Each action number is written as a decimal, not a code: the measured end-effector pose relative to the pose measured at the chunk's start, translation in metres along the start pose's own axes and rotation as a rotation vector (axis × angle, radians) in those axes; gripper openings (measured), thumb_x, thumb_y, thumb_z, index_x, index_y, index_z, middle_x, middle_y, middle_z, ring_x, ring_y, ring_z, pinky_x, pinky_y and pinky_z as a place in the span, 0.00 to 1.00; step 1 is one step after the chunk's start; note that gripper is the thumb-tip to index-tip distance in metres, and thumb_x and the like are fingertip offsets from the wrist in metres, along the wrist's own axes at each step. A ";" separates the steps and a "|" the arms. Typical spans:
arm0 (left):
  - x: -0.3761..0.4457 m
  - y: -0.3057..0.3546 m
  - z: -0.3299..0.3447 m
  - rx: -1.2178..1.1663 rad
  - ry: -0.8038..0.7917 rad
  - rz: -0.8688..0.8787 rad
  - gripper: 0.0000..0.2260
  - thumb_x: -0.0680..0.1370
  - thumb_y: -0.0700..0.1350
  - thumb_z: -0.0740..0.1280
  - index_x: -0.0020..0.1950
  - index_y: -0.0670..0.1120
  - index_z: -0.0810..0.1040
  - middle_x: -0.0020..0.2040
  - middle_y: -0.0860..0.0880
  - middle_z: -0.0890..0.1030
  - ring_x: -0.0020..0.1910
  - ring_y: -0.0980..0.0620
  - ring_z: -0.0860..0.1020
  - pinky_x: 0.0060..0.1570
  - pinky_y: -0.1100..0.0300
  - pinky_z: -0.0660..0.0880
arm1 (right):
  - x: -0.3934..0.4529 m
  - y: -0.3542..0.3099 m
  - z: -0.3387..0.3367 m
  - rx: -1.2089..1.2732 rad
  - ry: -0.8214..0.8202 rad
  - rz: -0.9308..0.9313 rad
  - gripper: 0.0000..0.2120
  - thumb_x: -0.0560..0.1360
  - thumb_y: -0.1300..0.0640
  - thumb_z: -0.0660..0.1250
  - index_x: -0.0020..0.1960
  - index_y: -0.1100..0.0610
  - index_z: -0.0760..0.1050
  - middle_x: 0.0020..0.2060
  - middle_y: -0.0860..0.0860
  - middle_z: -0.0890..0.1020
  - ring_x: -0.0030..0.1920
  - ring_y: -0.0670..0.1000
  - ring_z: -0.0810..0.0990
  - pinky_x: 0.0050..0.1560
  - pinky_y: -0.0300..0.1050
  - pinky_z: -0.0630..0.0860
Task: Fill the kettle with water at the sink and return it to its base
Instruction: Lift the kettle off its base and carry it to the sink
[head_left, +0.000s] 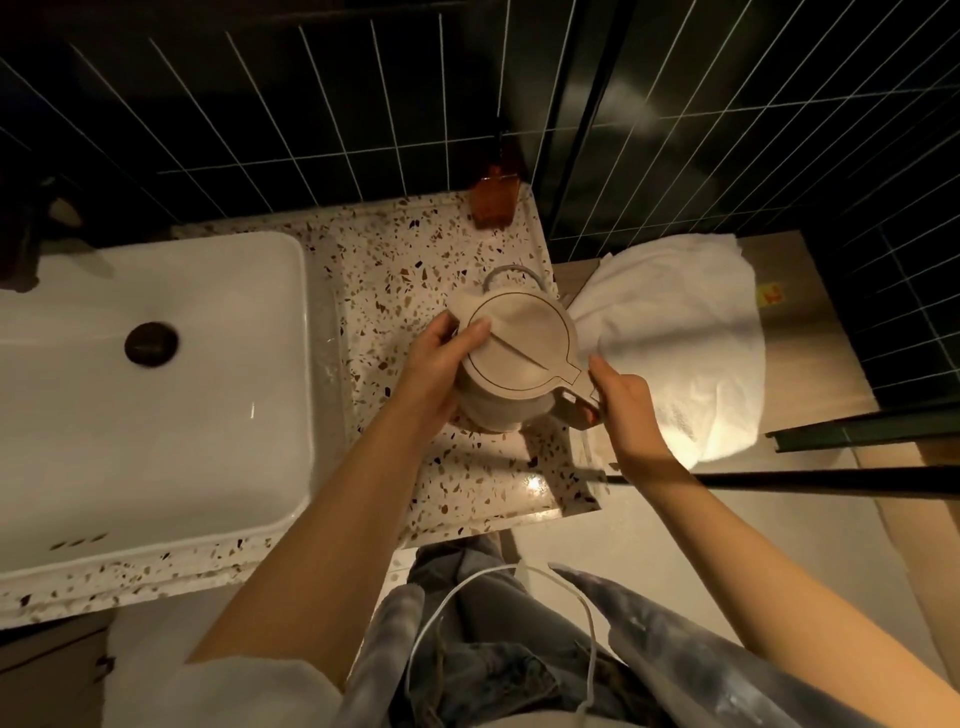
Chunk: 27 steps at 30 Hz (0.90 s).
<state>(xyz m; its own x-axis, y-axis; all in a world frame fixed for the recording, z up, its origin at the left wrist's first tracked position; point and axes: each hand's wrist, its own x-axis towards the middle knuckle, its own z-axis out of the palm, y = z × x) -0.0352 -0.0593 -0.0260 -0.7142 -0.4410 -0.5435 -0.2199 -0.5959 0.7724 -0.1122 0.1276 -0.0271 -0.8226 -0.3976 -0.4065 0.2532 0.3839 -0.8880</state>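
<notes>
A cream kettle (519, 353) with its lid closed stands upright on the terrazzo counter (395, 260), right of the white sink (156, 415). My left hand (441, 364) wraps the kettle's left side, thumb resting on the lid near the spout. My right hand (621, 410) grips the kettle's handle at the lower right. A grey ring just behind the kettle (511, 273) may be its base; most of it is hidden. The sink's dark drain plug (151, 344) shows; the tap is lost in shadow at far left.
A white towel (675, 338) lies on a wooden surface right of the counter. An amber bottle (493, 205) stands at the counter's back corner against dark tiles. A black rail (779, 478) crosses below my right wrist. A white cord (519, 582) hangs over my lap.
</notes>
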 end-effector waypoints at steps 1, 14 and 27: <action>-0.004 0.004 0.000 -0.011 0.016 0.021 0.10 0.76 0.41 0.70 0.57 0.44 0.79 0.52 0.47 0.84 0.53 0.49 0.82 0.48 0.58 0.78 | -0.001 -0.003 0.000 0.042 -0.039 -0.030 0.27 0.79 0.43 0.61 0.32 0.64 0.66 0.29 0.58 0.63 0.30 0.52 0.64 0.38 0.46 0.64; -0.085 0.052 -0.031 -0.169 0.159 0.242 0.17 0.76 0.39 0.69 0.65 0.46 0.75 0.62 0.45 0.82 0.59 0.50 0.81 0.56 0.58 0.78 | -0.019 -0.057 0.020 0.194 -0.555 -0.243 0.38 0.68 0.33 0.68 0.33 0.70 0.67 0.30 0.58 0.71 0.33 0.56 0.70 0.41 0.43 0.69; -0.144 0.065 -0.093 -0.205 0.494 0.305 0.15 0.77 0.42 0.68 0.63 0.46 0.77 0.53 0.50 0.85 0.50 0.55 0.83 0.40 0.65 0.78 | -0.028 -0.075 0.100 0.114 -0.766 -0.217 0.17 0.75 0.53 0.64 0.28 0.55 0.73 0.22 0.44 0.73 0.26 0.41 0.71 0.33 0.33 0.68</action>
<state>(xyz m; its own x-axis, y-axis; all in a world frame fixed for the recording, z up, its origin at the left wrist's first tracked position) 0.1151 -0.0964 0.0718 -0.3216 -0.8416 -0.4339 0.1135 -0.4892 0.8648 -0.0569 0.0267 0.0295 -0.2919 -0.9308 -0.2202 0.2126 0.1613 -0.9637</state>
